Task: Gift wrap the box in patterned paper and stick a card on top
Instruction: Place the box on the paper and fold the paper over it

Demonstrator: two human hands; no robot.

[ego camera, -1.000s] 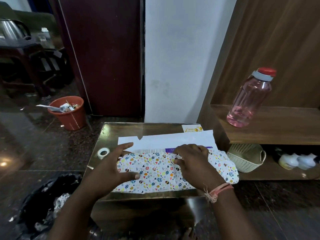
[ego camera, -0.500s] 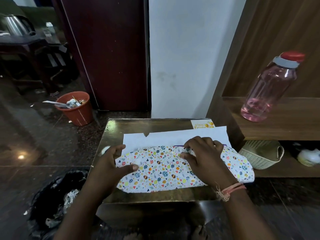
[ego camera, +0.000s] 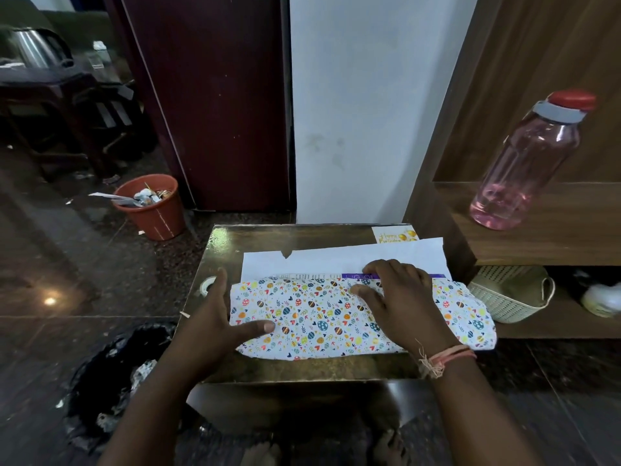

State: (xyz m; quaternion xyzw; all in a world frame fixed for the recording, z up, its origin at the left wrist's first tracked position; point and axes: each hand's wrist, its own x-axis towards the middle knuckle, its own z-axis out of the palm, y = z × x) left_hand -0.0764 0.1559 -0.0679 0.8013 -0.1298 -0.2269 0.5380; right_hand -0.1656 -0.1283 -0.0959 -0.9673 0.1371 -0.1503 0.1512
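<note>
Patterned wrapping paper [ego camera: 322, 321] with coloured eggs and hearts is folded over the box on a small dark table [ego camera: 302, 368]. A purple strip of the box [ego camera: 353, 276] shows along the far fold. The paper's white underside [ego camera: 336, 260] lies flat behind it. My left hand [ego camera: 218, 317] presses the left end of the wrapped box, thumb flat on top. My right hand [ego camera: 400, 297] presses the paper down at the far fold, fingers bent over the edge. A birthday card [ego camera: 396, 235] lies at the table's far right corner. A tape roll [ego camera: 206, 286] sits left of the paper, partly hidden by my left hand.
A pink water bottle [ego camera: 527, 166] stands on a wooden shelf [ego camera: 554, 237] to the right, with a cream basket [ego camera: 510, 297] below it. An orange waste bin [ego camera: 151, 206] is on the floor at far left, and a black bag [ego camera: 111, 381] lies near left.
The view has shifted and come closer. My right hand slid slightly right along the far fold, and my left hand moved off the tape roll side onto the paper's left end.
</note>
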